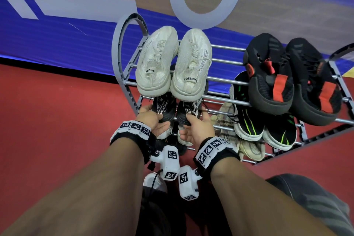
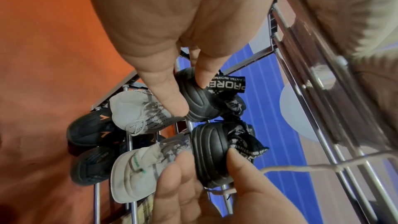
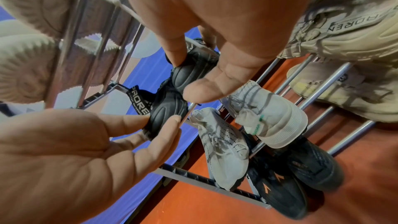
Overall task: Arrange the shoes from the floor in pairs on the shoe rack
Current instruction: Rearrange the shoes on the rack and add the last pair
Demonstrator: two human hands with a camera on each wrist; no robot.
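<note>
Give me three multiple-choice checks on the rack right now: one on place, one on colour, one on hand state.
1. Where does the white pair of sneakers sit?
A. top tier, left end
B. the floor
C. top tier, right end

2. What colour accents mark the black high-tops on the top tier?
A. green
B. red
C. yellow

3. What is the left hand doing?
A. hanging idle
B. pressing flat on the floor
C. holding the heel of a black sneaker

Answers: 1 A, the pair rests on the rack's top bars beside the curved left end. 2 B, red patches show at heels and tongues. 3 C, thumb and fingers pinch the heel; the right hand holds its mate.
</note>
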